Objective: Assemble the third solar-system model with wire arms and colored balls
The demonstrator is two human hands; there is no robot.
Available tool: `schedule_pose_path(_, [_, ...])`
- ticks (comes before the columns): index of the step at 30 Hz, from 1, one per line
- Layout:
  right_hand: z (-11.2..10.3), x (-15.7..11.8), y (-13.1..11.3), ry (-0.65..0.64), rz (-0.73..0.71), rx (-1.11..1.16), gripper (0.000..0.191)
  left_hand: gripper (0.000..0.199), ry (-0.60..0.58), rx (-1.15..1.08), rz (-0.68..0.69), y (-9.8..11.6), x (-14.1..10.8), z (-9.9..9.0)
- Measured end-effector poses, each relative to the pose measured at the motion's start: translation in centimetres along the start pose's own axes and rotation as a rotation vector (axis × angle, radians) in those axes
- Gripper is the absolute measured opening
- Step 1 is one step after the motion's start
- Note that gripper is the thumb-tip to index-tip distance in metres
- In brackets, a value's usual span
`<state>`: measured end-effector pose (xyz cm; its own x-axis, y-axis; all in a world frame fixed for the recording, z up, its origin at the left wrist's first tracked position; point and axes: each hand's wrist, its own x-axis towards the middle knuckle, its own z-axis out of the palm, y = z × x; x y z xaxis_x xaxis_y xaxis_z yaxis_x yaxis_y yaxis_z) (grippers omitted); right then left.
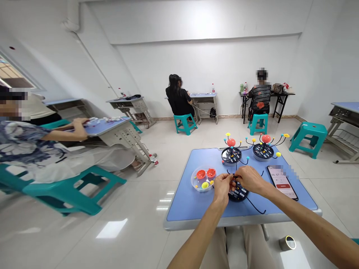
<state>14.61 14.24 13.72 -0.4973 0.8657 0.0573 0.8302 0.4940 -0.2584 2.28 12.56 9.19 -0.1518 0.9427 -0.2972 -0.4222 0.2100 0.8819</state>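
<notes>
Watching: head view, through my remote feed, looking down at both forearms over the blue table (182,203).
Left hand (221,188): narrow pinch on a black wire arm (234,178), near the table's middle.
Right hand (249,179): narrow pinch on that same arm, touching the left hand.
Held piece: black disc base (238,196), resting on the table just below both hands, a second wire curving toward the near edge.
Table, far edge: two assembled wire models (244,149) with red and yellow balls.
Table, left: clear plastic bowl (203,178) holding red cups and a yellow ball.
Table, right: smartphone (281,182) showing a timer.
Left of table: a co-worker's forearm (63,134) lying on another desk (105,126).
</notes>
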Motion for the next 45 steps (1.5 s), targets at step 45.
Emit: schedule_pose_path(45, [-1.2, -1.6, -0.5, -0.068, 0.012, -0.165, 0.019, 0.046, 0.099, 0.383, 0.331, 3.4, -5.8, -5.1])
